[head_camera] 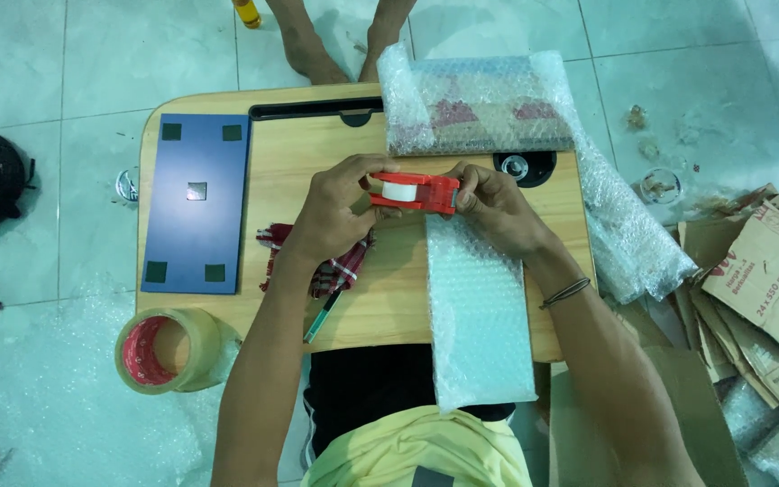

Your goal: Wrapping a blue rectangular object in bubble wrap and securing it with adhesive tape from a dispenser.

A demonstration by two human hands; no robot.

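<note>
Both hands hold a red tape dispenser (418,192) with a white tape roll, above a small wooden lap table (292,153). My left hand (335,212) grips its left end, thumb on top. Its right end is pinched by my right hand (496,209). Just under the dispenser lies a flat strip of bubble wrap (480,316), reaching past the table's near edge. Behind the hands sits a bubble-wrapped package (475,106) with wrap trailing off to the right.
A blue rectangular panel (196,203) lies on the table's left part. A red checked cloth (340,271) and a green pen (322,316) lie under my left forearm. A large tape roll (166,352) stands on the floor at left, torn cardboard (759,280) at right. Another person's feet (317,54) are beyond the table.
</note>
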